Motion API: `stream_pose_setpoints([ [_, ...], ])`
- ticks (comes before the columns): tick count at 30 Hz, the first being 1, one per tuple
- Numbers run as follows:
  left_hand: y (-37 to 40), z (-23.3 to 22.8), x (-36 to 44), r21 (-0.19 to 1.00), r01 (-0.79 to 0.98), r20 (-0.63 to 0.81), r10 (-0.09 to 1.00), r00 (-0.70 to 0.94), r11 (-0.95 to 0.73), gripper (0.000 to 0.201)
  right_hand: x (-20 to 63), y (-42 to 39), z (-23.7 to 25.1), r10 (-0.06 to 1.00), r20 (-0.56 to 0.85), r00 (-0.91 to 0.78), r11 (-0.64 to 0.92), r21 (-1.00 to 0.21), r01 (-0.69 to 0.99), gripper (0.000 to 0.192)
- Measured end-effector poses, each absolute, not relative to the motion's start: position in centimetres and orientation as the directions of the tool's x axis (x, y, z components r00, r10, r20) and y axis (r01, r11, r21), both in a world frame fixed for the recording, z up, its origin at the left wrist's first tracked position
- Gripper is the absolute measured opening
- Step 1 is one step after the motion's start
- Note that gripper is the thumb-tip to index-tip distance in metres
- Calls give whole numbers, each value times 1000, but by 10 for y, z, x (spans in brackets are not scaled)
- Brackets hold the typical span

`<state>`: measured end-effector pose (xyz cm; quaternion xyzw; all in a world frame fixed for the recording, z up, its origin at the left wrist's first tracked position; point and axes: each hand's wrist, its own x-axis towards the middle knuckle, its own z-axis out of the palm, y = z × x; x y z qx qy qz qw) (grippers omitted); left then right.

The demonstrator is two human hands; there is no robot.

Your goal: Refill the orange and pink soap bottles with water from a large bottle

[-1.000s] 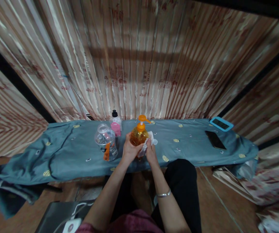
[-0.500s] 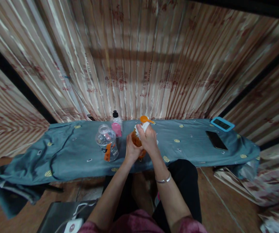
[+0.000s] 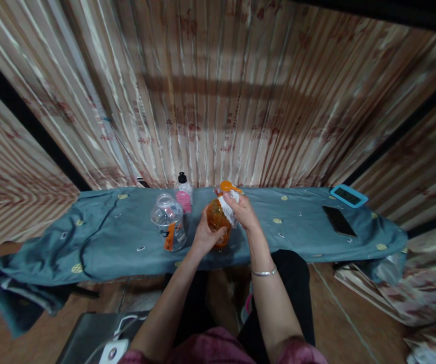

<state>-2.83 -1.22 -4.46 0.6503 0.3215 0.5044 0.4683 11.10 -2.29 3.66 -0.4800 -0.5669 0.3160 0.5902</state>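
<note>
My left hand (image 3: 206, 233) is wrapped round an amber, see-through container (image 3: 218, 216), holding it tilted above the cloth near the front edge. A crumpled white tissue (image 3: 228, 208) is in my right hand (image 3: 243, 210), its fingers closed on it and pressing it to the container's right side. Just behind lies an orange spoon-like piece (image 3: 227, 186), bowl to the left. To the left stand a clear plastic jar (image 3: 167, 222) with an orange label and no lid, and a small bottle (image 3: 183, 196) with a black cap and pink label.
A grey-blue patterned cloth (image 3: 100, 232) covers the narrow table. At the right end lie a black phone (image 3: 339, 221) and a blue-framed device (image 3: 348, 195). Striped curtains (image 3: 218, 101) hang close behind. A white power strip (image 3: 113, 351) sits below at left.
My right hand has moved from the container's top to its right side, taking the tissue along. More of the amber container now shows. My left hand keeps its hold.
</note>
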Motion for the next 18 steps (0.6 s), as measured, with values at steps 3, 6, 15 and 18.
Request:
stream_pose_setpoints([
  [3, -11, -44, -32, 942, -95, 335, 890, 308, -322, 82, 106, -28, 29, 902, 369, 223, 338, -926, 168, 42],
  [6, -10, -44, -34, 942, -126, 335, 889, 311, -311, 80, 103, -34, 21, 884, 350, 310, 303, -934, 189, 43],
  [15, -9, -47, -32, 928, -63, 370, 897, 241, -366, 82, 94, -52, 0, 842, 324, 432, 269, -945, 184, 47],
  [18, -8, -47, -34, 924, 8, 371, 904, 212, -382, 81, 92, -54, -13, 839, 299, 454, 241, -953, 182, 48],
])
